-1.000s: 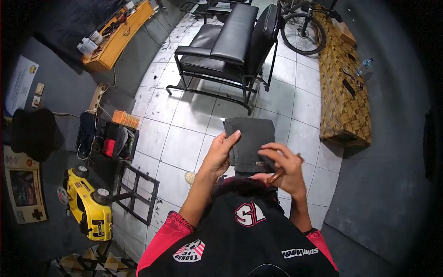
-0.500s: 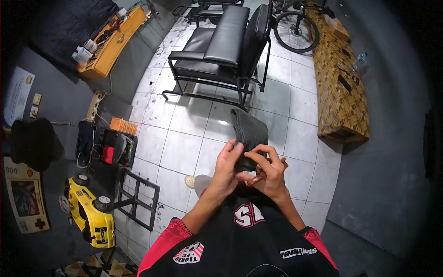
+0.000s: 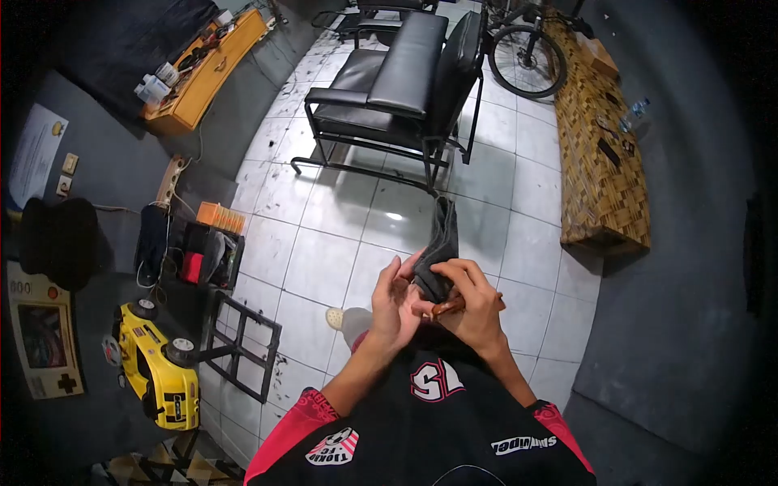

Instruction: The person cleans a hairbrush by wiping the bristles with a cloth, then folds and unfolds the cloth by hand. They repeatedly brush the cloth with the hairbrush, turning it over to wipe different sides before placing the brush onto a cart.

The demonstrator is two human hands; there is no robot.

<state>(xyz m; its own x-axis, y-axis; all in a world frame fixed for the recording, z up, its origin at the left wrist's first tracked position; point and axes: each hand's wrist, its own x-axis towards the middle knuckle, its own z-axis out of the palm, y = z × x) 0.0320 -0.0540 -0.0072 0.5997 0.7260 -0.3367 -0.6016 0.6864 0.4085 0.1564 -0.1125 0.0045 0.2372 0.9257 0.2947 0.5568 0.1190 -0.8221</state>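
A folded dark grey cloth (image 3: 438,247) hangs out in front of my body, narrow and creased. My right hand (image 3: 474,312) pinches its near end between thumb and fingers. Under those same fingers lies a glossy brown thing (image 3: 448,308), partly hidden by the hand; its kind I cannot tell. My left hand (image 3: 395,306) is cupped beside the cloth, palm turned toward it, thumb and fingers apart, with fingertips right at the cloth's left edge.
Ahead stands a black padded barber chair (image 3: 389,81) on white floor tiles. A woven bench (image 3: 604,178) runs along the right, near a bicycle (image 3: 527,57). On the left are a yellow toy car (image 3: 158,368), a black metal frame (image 3: 241,344) and an orange wall shelf (image 3: 207,73).
The cloth has gone from spread wide to narrow and folded. My left hand has loosened from it and opened; the right hand has turned over the brown thing.
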